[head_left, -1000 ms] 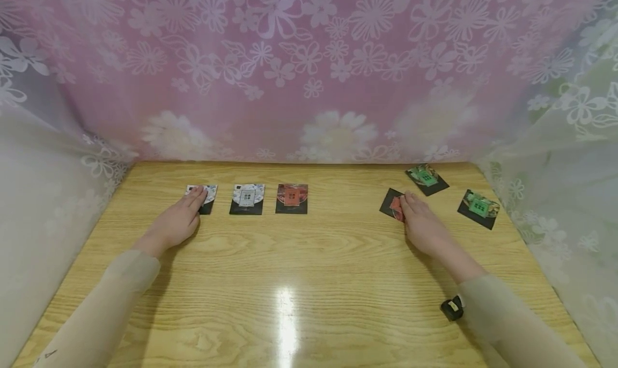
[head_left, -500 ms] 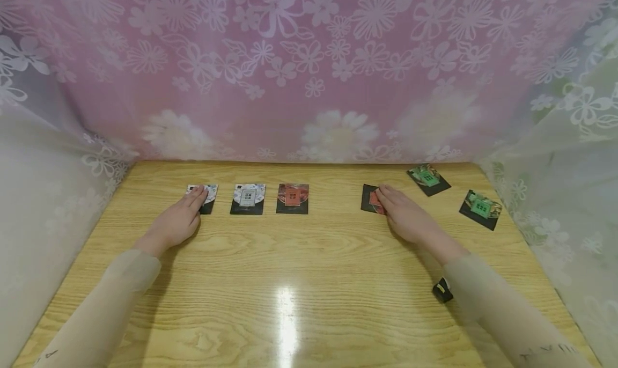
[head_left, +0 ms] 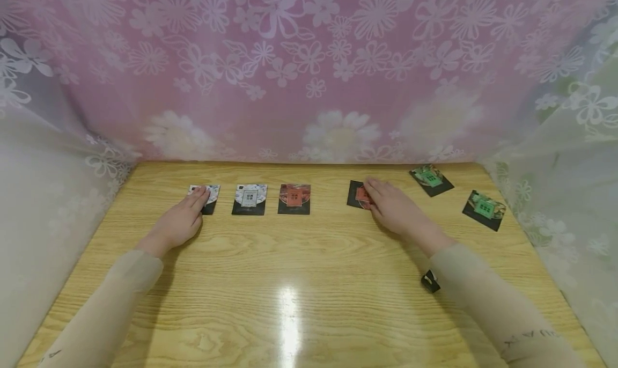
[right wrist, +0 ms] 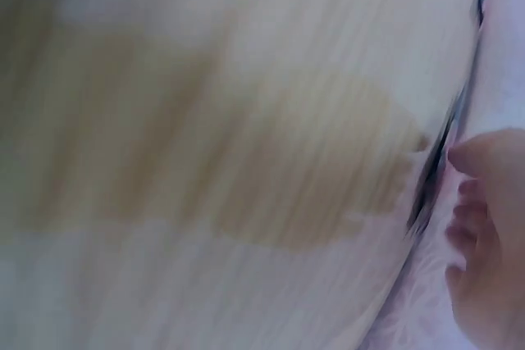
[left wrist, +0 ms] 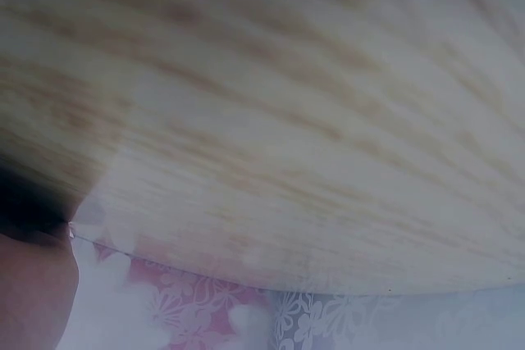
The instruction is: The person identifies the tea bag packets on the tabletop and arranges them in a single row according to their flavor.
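The person's left grip (head_left: pixel 178 220) rests with fingers straight and close together, over a white-and-black packet (head_left: pixel 210 208); the right grip (head_left: pixel 398 207) lies likewise on a red-and-black packet (head_left: pixel 357 195), covering its right side. Between the grips, on the bench (head_left: pixel 241 282), lie a second white packet (head_left: pixel 249 199) and a second red one (head_left: pixel 294 199). Right of the right grip are two tilted green packets (head_left: pixel 432 179) (head_left: pixel 484 209). What the packets contain cannot be told.
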The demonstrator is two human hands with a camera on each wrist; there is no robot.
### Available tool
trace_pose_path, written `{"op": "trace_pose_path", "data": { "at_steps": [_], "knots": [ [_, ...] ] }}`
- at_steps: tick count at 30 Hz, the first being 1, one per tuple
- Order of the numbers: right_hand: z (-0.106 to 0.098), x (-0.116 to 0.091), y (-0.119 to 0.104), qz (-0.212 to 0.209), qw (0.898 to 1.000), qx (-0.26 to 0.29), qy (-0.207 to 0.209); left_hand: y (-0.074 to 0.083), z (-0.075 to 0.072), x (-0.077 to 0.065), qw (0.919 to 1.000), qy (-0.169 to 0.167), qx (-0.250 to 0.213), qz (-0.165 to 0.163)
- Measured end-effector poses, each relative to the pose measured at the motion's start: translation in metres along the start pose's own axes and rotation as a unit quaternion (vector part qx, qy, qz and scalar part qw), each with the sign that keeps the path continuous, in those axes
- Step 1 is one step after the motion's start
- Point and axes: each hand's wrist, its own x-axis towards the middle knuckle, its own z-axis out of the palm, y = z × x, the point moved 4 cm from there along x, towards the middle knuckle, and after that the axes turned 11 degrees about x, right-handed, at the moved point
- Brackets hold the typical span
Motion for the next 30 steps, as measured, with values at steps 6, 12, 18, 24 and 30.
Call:
{"op": "trace_pose_path", "data": {
  "at_steps": [6,12,18,24,30],
  "knots": [
    [0.0,0.005,-0.012,0.099,0.994,0.033,0.023,0.0,-0.001,-0.001,1.0,0.005,-0.001,-0.001],
    [0.004,0.014,-0.026,0.147,0.987,0.042,0.042,0.0,-0.001,0.0,1.0,0.001,0.002,-0.003],
    [0.01,0.028,-0.034,0.182,0.982,0.043,0.014,0.0,-0.001,0.0,1.0,-0.006,0.001,-0.005],
    [0.015,0.037,-0.039,0.186,0.982,0.008,-0.025,0.002,-0.002,-0.001,1.0,-0.006,-0.001,-0.006],
    [0.019,0.036,-0.037,0.161,0.986,-0.002,-0.034,0.002,-0.001,0.001,1.0,-0.007,-0.002,-0.004]
  ]
}}
